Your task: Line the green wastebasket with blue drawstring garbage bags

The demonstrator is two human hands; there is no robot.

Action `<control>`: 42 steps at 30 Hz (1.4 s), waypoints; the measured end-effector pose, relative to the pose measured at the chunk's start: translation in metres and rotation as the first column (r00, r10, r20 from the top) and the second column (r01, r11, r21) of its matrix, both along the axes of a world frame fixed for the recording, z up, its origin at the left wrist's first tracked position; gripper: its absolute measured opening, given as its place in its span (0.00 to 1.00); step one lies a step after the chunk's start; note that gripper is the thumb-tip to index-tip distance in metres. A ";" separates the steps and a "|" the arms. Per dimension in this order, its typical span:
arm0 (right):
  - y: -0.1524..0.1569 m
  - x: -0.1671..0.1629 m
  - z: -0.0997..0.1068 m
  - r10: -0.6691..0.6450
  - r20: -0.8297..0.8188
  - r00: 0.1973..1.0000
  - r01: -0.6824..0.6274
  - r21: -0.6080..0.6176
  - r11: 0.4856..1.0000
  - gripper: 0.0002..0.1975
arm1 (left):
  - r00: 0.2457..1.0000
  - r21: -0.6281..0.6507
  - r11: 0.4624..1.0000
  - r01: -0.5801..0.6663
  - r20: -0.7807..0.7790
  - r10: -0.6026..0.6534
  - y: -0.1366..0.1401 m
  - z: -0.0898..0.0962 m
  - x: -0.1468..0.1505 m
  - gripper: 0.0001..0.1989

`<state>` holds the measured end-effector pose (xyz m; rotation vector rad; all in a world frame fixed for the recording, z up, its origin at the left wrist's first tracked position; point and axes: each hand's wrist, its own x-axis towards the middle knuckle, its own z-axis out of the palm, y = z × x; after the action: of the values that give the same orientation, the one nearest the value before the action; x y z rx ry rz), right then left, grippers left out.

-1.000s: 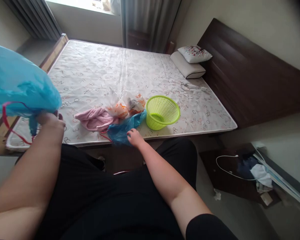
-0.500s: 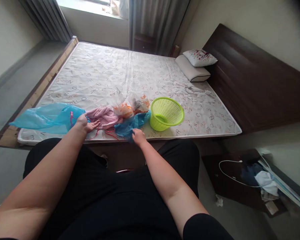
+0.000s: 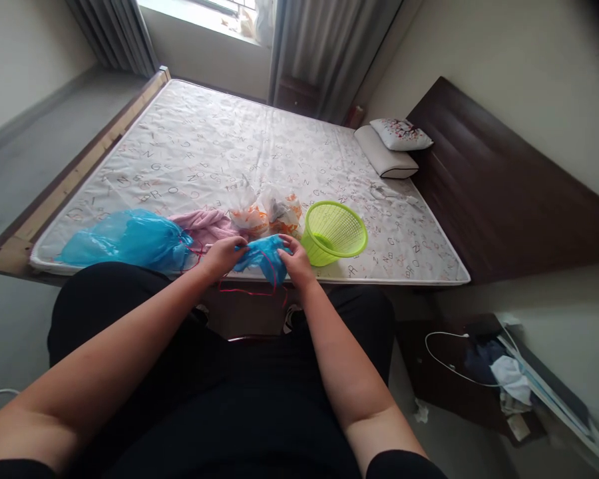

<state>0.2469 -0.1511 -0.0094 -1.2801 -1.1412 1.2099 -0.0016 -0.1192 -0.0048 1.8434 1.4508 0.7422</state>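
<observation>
Between my two hands is a crumpled blue plastic bag (image 3: 265, 258) with a red drawstring hanging below it. My left hand (image 3: 224, 256) pinches its left end. At its right side, my right hand (image 3: 295, 258) grips the plastic between thumb and fingers. To the left, a puffed-up blue drawstring bag (image 3: 130, 238) lies on the mattress, its neck gathered by red string. Behind my left hand is a folded pink cloth (image 3: 207, 225). Clear plastic bags with orange print (image 3: 267, 211) rest just beyond my hands.
A green mesh basket (image 3: 335, 229) stands tilted on the patterned mattress (image 3: 219, 146), right of my hands. Two pillows (image 3: 397, 143) lie by the dark headboard (image 3: 479, 173). A low dark table (image 3: 429, 359) with a white cable and cloths is at the lower right.
My left hand has left the puffed bag and moved right to the other blue bag. My right hand has lifted and spread that bag's plastic. The view has shifted slightly.
</observation>
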 end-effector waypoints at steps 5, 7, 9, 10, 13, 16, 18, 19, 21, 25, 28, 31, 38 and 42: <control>-0.005 0.017 0.015 -0.061 0.332 0.941 0.059 0.016 0.998 0.21 | 0.980 -0.115 0.992 -0.054 0.185 0.075 0.017 -0.003 -0.012 0.22; -0.008 0.014 0.022 -0.099 0.455 0.885 0.021 0.172 0.985 0.17 | 0.962 -0.171 0.985 -0.005 0.269 0.052 0.018 -0.001 -0.008 0.25; -0.012 0.005 0.028 -0.089 0.501 0.861 -0.073 0.295 0.953 0.20 | 0.958 -0.165 0.985 0.054 0.286 -0.004 0.015 0.002 -0.003 0.27; -0.014 0.000 0.030 -0.065 0.505 0.861 -0.120 0.324 0.938 0.23 | 0.961 -0.149 0.985 0.083 0.274 -0.039 0.012 0.004 -0.001 0.28; -0.015 -0.012 0.034 0.055 0.467 0.883 -0.211 0.290 0.933 0.26 | 0.965 -0.126 0.979 0.159 0.230 -0.127 0.005 0.012 0.003 0.30; -0.014 -0.011 0.034 0.210 0.430 0.878 -0.305 0.162 0.939 0.14 | 0.959 -0.114 0.967 0.226 0.201 -0.201 0.000 0.019 0.001 0.30; -0.014 -0.004 0.033 0.228 0.425 0.876 -0.305 0.123 0.944 0.08 | 0.962 -0.107 0.963 0.249 0.143 -0.233 0.000 0.019 -0.003 0.29; -0.014 -0.001 0.034 0.206 0.417 0.885 -0.278 0.120 0.953 0.07 | 0.965 -0.106 0.962 0.250 0.103 -0.239 0.000 0.018 -0.005 0.28; -0.013 0.006 0.037 0.135 0.382 0.914 -0.195 0.122 0.973 0.07 | 0.968 -0.100 0.963 0.249 0.031 -0.248 0.003 0.012 -0.008 0.27; -0.009 0.015 0.045 -0.005 0.281 0.960 -0.027 0.109 0.994 0.09 | 0.968 -0.051 0.967 0.251 -0.003 -0.251 0.011 -0.003 -0.014 0.27; -0.006 0.024 0.046 -0.056 0.205 0.977 0.040 0.084 0.996 0.11 | 0.992 -0.011 0.992 0.129 0.016 -0.128 0.019 -0.006 -0.019 0.19; -0.003 0.038 0.043 -0.185 0.148 0.971 0.172 0.098 0.980 0.12 | 0.997 0.003 1.000 -0.024 -0.068 0.024 0.027 -0.004 -0.029 0.15; 0.004 0.050 0.038 -0.577 -0.073 0.814 0.580 0.032 0.814 0.07 | 0.987 -0.190 0.973 -0.128 -0.117 0.107 0.037 0.009 -0.057 0.21; 0.004 0.035 0.041 -0.437 -0.250 0.864 0.420 -0.123 0.899 0.15 | 0.932 -0.216 0.970 -0.114 0.315 0.180 0.028 0.018 -0.034 0.25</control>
<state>0.2824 -0.1473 0.0315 -1.2839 -0.5774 1.0481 -0.0359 -0.0910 0.0133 1.3943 1.3936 0.9021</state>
